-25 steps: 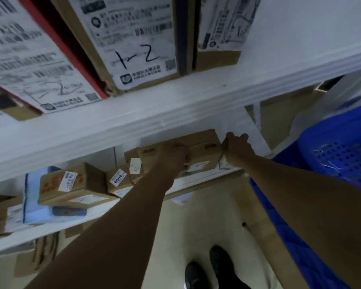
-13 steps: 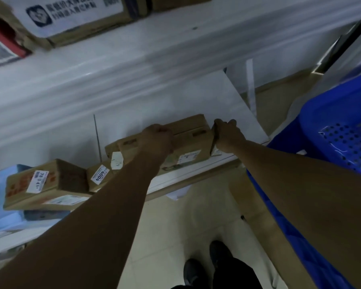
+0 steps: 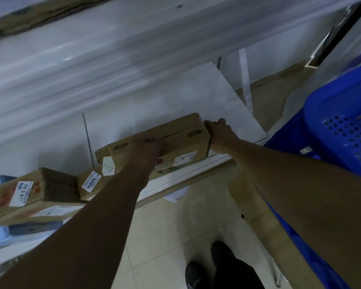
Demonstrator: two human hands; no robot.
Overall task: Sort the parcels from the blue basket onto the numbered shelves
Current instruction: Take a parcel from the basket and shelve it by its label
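Note:
A long brown cardboard parcel lies on the lower white shelf, near its front edge. My left hand grips the parcel's top and front near its left half. My right hand holds the parcel's right end, fingers curled over the far corner. The blue basket stands at the right, beside my right arm. Its inside is mostly out of view.
Left of the held parcel sit a small box labelled 4004 and a bigger box stacked on flat parcels. The upper shelf edge overhangs the lower one. Tiled floor and my shoes are below.
The view has tilted down, so the labelled parcels on the upper shelf have left the frame. Both hands stay on the long parcel on the lower shelf; it has barely moved.

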